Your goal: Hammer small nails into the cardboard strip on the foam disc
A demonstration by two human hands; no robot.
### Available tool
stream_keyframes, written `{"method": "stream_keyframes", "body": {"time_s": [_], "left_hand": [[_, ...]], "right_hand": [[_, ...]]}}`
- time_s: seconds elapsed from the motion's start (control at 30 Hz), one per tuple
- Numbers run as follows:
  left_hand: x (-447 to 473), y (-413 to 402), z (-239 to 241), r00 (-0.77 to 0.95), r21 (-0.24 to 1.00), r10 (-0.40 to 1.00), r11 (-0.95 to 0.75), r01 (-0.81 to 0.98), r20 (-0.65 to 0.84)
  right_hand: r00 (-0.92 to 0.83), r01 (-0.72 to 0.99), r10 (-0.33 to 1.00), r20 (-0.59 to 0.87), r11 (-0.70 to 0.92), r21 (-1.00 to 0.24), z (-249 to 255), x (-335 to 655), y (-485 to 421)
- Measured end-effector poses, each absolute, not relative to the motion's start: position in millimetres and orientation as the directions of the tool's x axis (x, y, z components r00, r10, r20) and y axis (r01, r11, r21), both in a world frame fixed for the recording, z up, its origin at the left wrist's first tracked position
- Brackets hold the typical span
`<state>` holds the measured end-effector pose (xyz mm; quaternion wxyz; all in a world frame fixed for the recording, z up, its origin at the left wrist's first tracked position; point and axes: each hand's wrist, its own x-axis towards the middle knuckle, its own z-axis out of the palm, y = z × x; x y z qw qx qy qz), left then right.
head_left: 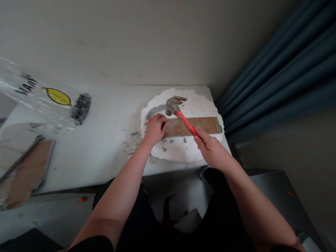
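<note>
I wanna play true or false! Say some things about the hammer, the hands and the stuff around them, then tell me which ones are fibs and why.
1. The right hand is holding the hammer. True.
2. The hammer's handle is blue. False: it is red-orange.
3. The left hand is by the left end of the brown strip on the white mat. True.
4. The clear plastic bag has a big red shape printed on it. False: the shape is yellow.
5. The dark blue curtain is on the left side of the picture. False: it is on the right.
6. Grey crumbs lie on the mat. True.
</note>
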<state>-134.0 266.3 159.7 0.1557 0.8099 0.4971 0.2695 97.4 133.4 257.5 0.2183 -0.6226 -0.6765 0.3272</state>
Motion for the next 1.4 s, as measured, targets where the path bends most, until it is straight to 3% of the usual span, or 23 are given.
{"method": "stream_keyframes", "body": {"time_s": [0.57,0.87,1.0,1.17,1.4], "left_hand": [[-133.7,267.6,156.5,0.347,0.486,0.9,-0.435,0.758,0.265],[-133.5,266.3,154.6,0.31,0.532,0.911,-0.41,0.741,0.271],[-134.2,264.8,155.9,0.218,0.65,0.926,-0.373,0.662,0.309],[-140.0,268.8,158.3,-0.014,0.822,0.941,-0.289,0.49,0.339],[-151.3,275.8,162.2,-0.201,0.908,0.92,-0.259,0.33,0.336]], "right_hand": [[-0.164,0.723,0.98,-0.109,0.044,-0.689,259.1,89.6,131.6],[-0.187,0.708,0.974,-0.126,0.044,-0.705,253.0,91.2,133.0],[-0.174,0.707,0.977,-0.126,0.035,-0.706,249.0,91.5,133.9],[-0.174,0.74,0.975,-0.142,0.035,-0.671,246.1,90.8,135.2],[-0.168,0.787,0.972,-0.162,0.033,-0.617,242.1,87.6,136.5]]}}
